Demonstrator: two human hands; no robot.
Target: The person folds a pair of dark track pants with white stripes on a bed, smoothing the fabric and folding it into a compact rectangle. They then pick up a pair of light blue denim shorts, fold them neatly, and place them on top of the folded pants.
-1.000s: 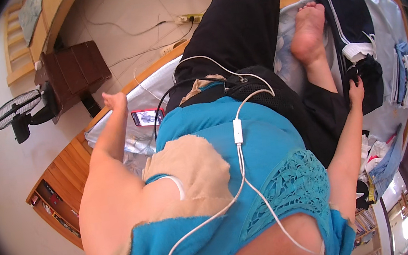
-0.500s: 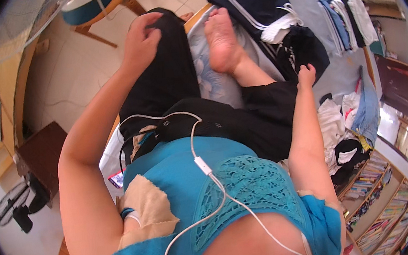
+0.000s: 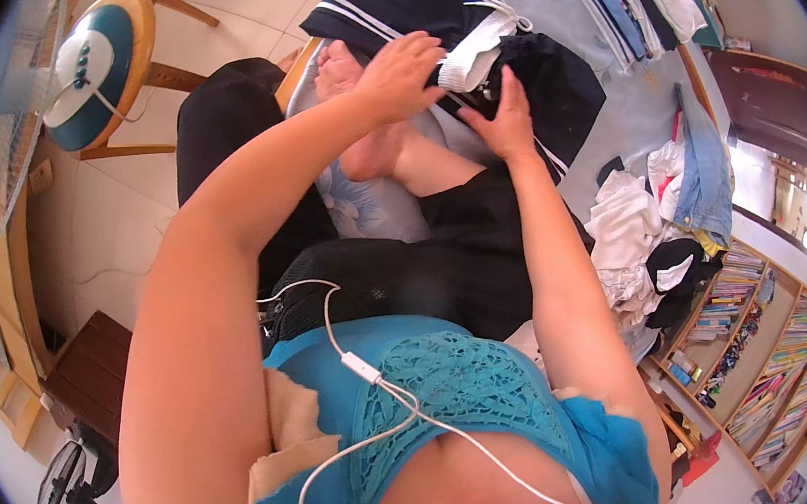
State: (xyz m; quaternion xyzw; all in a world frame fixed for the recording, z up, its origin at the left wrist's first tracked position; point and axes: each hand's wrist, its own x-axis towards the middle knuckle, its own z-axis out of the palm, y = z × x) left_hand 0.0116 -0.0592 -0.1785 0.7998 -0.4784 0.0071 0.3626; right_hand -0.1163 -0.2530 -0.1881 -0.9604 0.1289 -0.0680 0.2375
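Note:
A dark navy garment [image 3: 555, 100] with white double stripes lies on the bed in front of me. A white ribbed band [image 3: 472, 67] and a white drawstring [image 3: 503, 4] show at its middle. My left hand [image 3: 404, 78] reaches across above my bare foot [image 3: 374, 152], fingers stretched toward the ribbed band. Beside that band, on the near side, my right hand [image 3: 505, 119] has its thumb and fingers apart against the dark cloth. Neither hand grips anything that I can see.
Folded clothes [image 3: 634, 2] stand in a row at the bed's far right. Nearer lie rumpled white clothes [image 3: 624, 222] and blue denim [image 3: 705, 168]. A wooden stool [image 3: 144, 43] is at the far left, a black fan [image 3: 72, 489] low on the left. White earphone wires [image 3: 362, 367] hang over my front.
My left hand has moved from my left knee over to the navy garment. My right hand has shifted from the garment's right edge to near its white band. The view has turned slightly.

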